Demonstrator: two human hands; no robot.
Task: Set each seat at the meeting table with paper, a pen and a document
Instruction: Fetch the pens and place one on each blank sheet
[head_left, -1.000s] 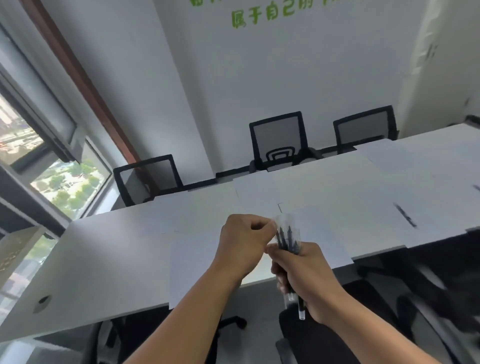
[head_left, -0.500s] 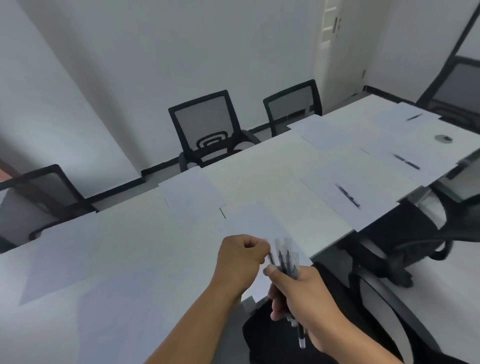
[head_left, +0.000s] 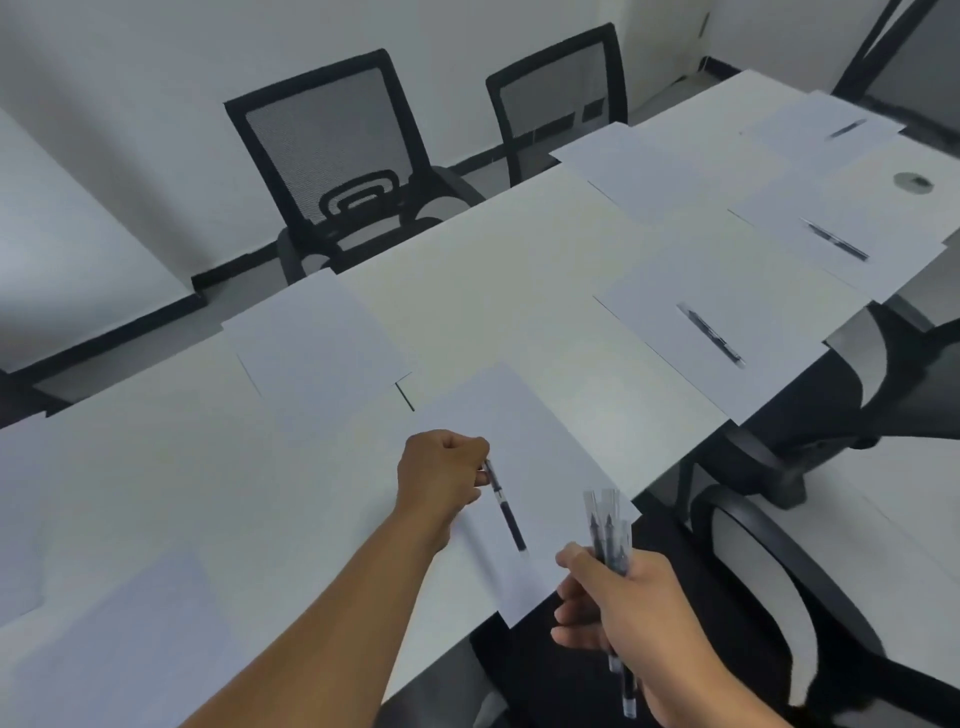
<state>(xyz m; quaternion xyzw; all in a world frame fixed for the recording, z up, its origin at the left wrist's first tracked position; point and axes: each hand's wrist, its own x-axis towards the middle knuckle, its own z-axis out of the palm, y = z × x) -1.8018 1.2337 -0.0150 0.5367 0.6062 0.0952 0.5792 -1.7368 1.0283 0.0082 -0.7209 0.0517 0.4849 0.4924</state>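
Left hand (head_left: 441, 480) pinches one pen (head_left: 505, 509) over a paper sheet (head_left: 524, 447); right hand (head_left: 618, 608) grips a pen bundle (head_left: 609, 535) (clear caps up).

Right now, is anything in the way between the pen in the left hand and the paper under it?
Nothing visible. The left hand holds the pen just over a bare sheet of paper.

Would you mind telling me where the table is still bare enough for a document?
Bare tabletop runs down the middle, between the far sheet and the sheet with a pen. The near sheet is crowded by the left hand and its pen.
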